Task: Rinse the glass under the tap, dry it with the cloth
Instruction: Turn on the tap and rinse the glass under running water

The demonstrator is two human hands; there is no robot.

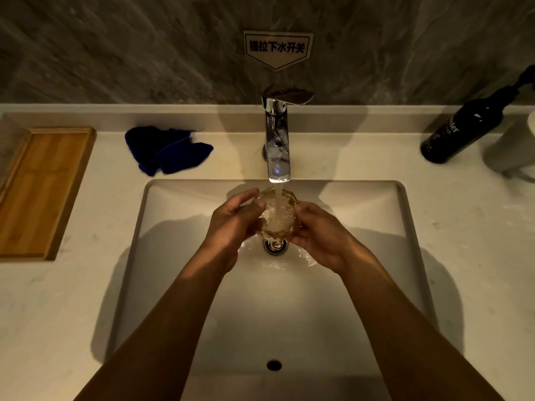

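A clear faceted glass [277, 215] is held over the sink basin [162, 256], right under the chrome tap [277, 137]. Water runs from the spout into the glass and spills toward the drain [275, 246]. My left hand [231, 224] grips the glass from the left, my right hand [321, 233] from the right. A crumpled dark blue cloth [168, 150] lies on the counter, left of the tap and behind the basin.
A wooden tray [40, 189] sits on the counter at far left. A dark bottle [463, 123] and a pale container [512, 149] stand at far right. A sign [278, 49] hangs on the stone wall above the tap. An overflow hole [274, 365] marks the basin's near wall.
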